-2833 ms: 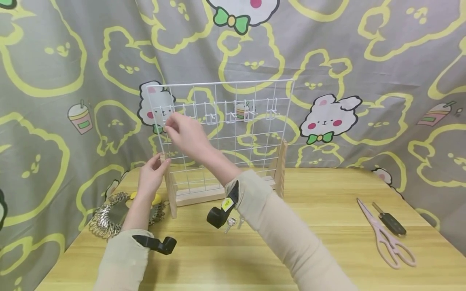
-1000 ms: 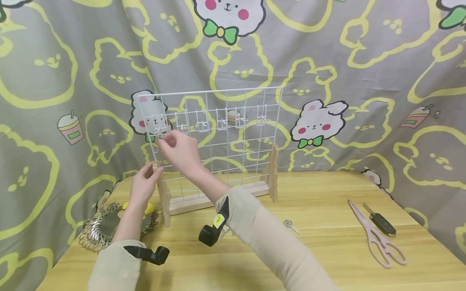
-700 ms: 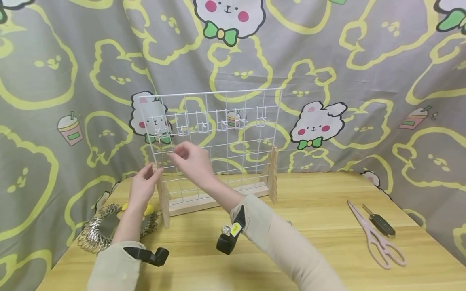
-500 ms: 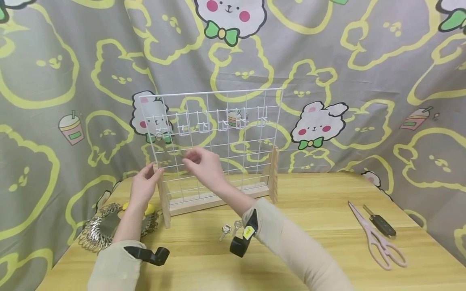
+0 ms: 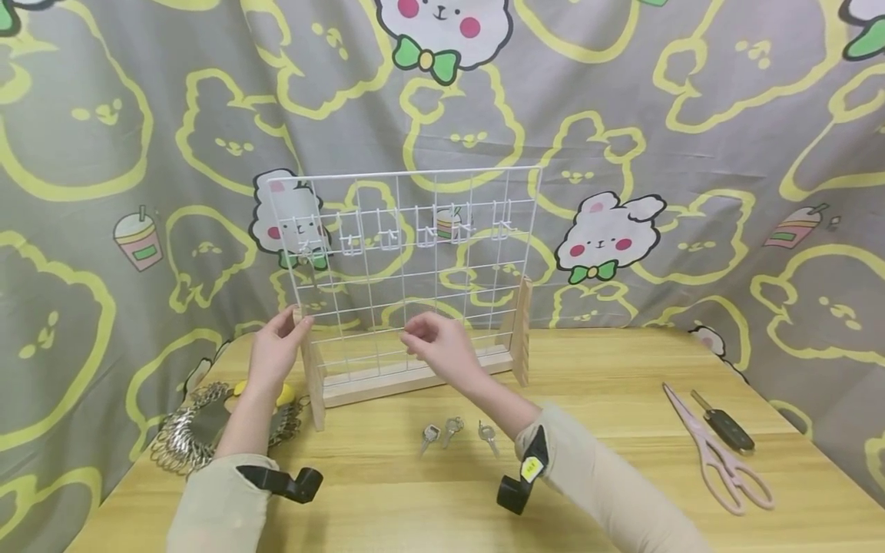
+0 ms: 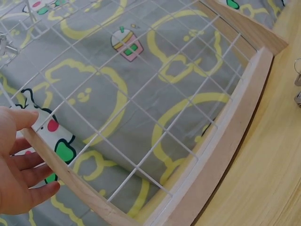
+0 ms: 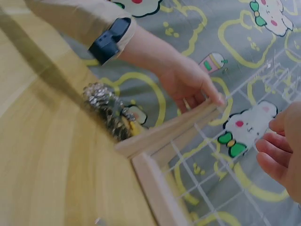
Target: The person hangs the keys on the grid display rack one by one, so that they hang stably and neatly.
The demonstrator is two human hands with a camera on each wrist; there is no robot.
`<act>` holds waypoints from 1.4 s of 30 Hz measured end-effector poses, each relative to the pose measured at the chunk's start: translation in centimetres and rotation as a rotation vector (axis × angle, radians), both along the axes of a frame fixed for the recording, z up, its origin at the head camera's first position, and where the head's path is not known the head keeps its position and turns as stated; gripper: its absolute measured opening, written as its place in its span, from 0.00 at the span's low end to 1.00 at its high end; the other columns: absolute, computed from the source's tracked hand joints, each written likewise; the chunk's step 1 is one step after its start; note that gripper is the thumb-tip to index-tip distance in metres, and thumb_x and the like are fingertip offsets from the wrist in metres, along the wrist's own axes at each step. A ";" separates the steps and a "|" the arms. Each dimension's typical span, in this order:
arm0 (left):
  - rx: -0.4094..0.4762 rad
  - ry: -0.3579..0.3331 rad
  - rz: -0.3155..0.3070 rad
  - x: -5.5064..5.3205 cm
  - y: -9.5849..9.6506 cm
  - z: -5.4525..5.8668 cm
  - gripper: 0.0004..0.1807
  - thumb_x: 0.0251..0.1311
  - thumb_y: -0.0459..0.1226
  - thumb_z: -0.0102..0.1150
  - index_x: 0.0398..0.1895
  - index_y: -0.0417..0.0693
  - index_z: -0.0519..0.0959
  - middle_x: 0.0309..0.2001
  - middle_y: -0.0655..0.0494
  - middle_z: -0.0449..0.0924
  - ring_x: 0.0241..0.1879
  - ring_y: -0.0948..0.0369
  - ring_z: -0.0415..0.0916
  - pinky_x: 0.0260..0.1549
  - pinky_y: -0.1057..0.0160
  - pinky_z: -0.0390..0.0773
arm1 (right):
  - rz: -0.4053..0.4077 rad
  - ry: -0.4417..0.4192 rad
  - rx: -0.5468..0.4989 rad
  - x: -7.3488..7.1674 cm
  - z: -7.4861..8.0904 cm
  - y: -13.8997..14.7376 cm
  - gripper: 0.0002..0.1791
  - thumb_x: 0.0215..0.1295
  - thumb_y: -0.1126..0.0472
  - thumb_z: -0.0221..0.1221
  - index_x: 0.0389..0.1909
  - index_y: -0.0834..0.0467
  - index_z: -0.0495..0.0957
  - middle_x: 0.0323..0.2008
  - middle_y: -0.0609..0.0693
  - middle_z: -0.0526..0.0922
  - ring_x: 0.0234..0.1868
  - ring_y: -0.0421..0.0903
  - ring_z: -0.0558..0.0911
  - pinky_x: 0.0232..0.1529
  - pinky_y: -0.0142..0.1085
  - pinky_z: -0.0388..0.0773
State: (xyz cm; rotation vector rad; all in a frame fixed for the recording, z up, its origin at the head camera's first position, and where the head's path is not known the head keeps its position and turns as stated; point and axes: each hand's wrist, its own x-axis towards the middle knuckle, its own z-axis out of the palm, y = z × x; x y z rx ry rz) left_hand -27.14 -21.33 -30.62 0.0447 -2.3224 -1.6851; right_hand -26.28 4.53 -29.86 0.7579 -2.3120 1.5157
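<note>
A white wire grid rack on a wooden stand (image 5: 387, 388) stands upright on the table. My left hand (image 5: 275, 349) pinches the top of its left wooden upright (image 6: 54, 160), thumb in front and the other fingers behind. A key (image 5: 313, 273) hangs from the leftmost of several white hooks (image 5: 390, 238) on the grid. In front of the lower grid, my right hand (image 5: 445, 346) hovers with loosely bent fingers and holds nothing. Below it on the table lie three keys: a left key (image 5: 429, 436), a middle key (image 5: 452, 428) and a right key (image 5: 488, 436).
Left of the rack, a big bunch of metal rings (image 5: 181, 438) lies beside a yellow item (image 5: 284, 395), partly behind the left forearm. Pink scissors (image 5: 715, 453) and a black car key (image 5: 729, 430) lie at the right. A patterned curtain (image 5: 622, 92) hangs behind.
My right hand has left the leftmost hook and moved right and down, leaving the key hanging there. The table keys it covered show again. My left hand keeps its hold on the upright.
</note>
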 end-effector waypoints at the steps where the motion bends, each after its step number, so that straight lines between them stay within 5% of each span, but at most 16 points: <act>1: 0.002 0.000 -0.001 0.0 0.0 0.0 0.38 0.66 0.48 0.50 0.71 0.39 0.49 0.68 0.39 0.53 0.67 0.48 0.52 0.64 0.53 0.55 | -0.007 -0.004 0.010 0.1 -0.4 0.4 0.07 0.59 0.66 0.61 0.37 0.66 0.78 0.30 0.53 0.83 0.27 0.43 0.82 0.28 0.29 0.80; 12: -0.001 0.003 -0.009 0.0 0.0 0.0 0.39 0.66 0.48 0.50 0.71 0.39 0.48 0.69 0.38 0.52 0.67 0.47 0.51 0.65 0.52 0.55 | -0.042 -0.112 0.142 0.7 -5.1 4.1 0.07 0.56 0.67 0.63 0.36 0.63 0.79 0.30 0.48 0.82 0.31 0.41 0.79 0.34 0.30 0.78; 26: -0.012 -0.003 -0.007 0.1 0.0 0.2 0.39 0.65 0.49 0.50 0.71 0.39 0.48 0.69 0.38 0.52 0.68 0.47 0.50 0.65 0.51 0.53 | 0.138 -0.194 0.244 1.7 -10.1 4.6 0.09 0.53 0.71 0.63 0.36 0.68 0.79 0.28 0.48 0.80 0.30 0.41 0.78 0.32 0.29 0.77; 32: -0.016 -0.004 -0.005 0.1 0.1 0.3 0.39 0.66 0.48 0.49 0.71 0.38 0.48 0.68 0.37 0.52 0.68 0.46 0.50 0.65 0.51 0.54 | 0.150 -0.246 0.248 1.9 -11.2 3.9 0.07 0.51 0.73 0.63 0.32 0.66 0.79 0.25 0.46 0.77 0.25 0.38 0.75 0.26 0.28 0.77; 42: -0.015 -0.015 -0.008 0.2 0.1 0.3 0.39 0.65 0.49 0.49 0.71 0.39 0.48 0.69 0.37 0.52 0.68 0.46 0.50 0.65 0.51 0.54 | 0.083 -0.124 0.376 2.0 -12.2 3.5 0.06 0.48 0.72 0.65 0.27 0.61 0.80 0.26 0.45 0.76 0.28 0.36 0.73 0.31 0.26 0.74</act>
